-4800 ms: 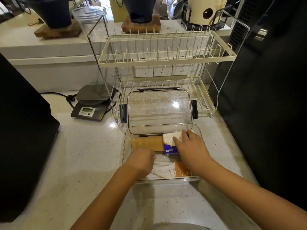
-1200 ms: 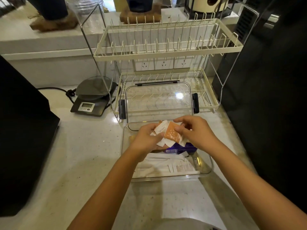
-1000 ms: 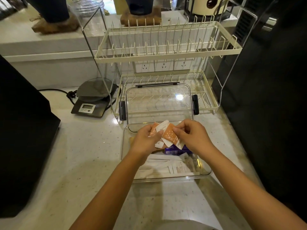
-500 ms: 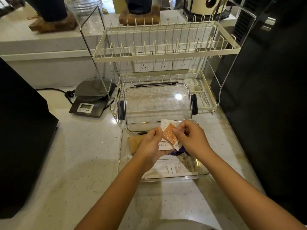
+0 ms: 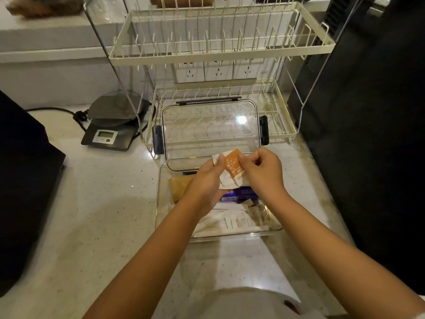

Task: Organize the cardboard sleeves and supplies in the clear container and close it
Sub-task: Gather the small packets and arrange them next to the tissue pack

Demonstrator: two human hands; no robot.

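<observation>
The clear container (image 5: 161, 210) stands open on the counter in front of me. Its clear lid (image 5: 210, 132) with dark side latches leans back against the dish rack. Both hands are above the container's far half, holding a small bundle of orange and white packets (image 5: 232, 169). My left hand (image 5: 204, 183) grips the bundle from the left and below; my right hand (image 5: 262, 171) pinches its right edge. Inside the container lie brown cardboard sleeves (image 5: 178, 186) at the left, a purple packet (image 5: 241, 195) under my hands, and white paper-wrapped items (image 5: 230, 221) near the front.
A cream two-tier wire dish rack (image 5: 220, 54) stands right behind the container. A grey digital scale (image 5: 110, 132) with a cord sits at the back left. Dark appliances flank the counter: one at the left (image 5: 20, 192), a tall one at the right (image 5: 368, 134).
Earlier my hands were down in the container on the sleeves and packets. They have since lifted the orange and white packets above it and drawn them into a tighter bundle.
</observation>
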